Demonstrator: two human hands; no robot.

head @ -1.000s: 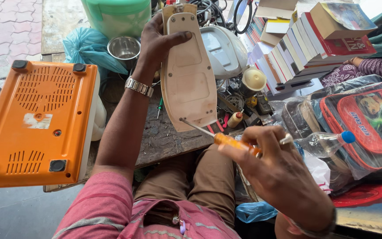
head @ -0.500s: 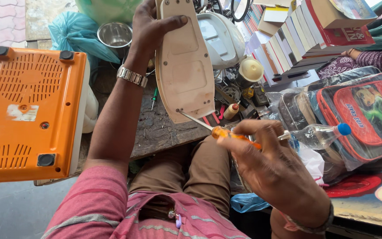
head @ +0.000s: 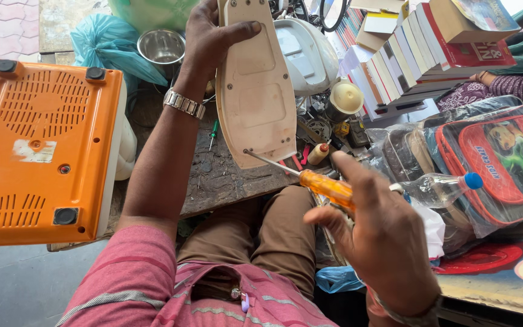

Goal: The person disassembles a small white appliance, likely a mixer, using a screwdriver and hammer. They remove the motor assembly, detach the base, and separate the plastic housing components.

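While the left hand grips the cream iron base upright, the right hand pinches an orange-handled screwdriver, tip at the base's lower edge just beyond its fingers — a slip there could gouge plastic or jab the wrist.

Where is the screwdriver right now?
The screwdriver is right of centre in the head view, gripped in the right hand, its tip touching the lower end of the cream iron base that the left hand holds up.
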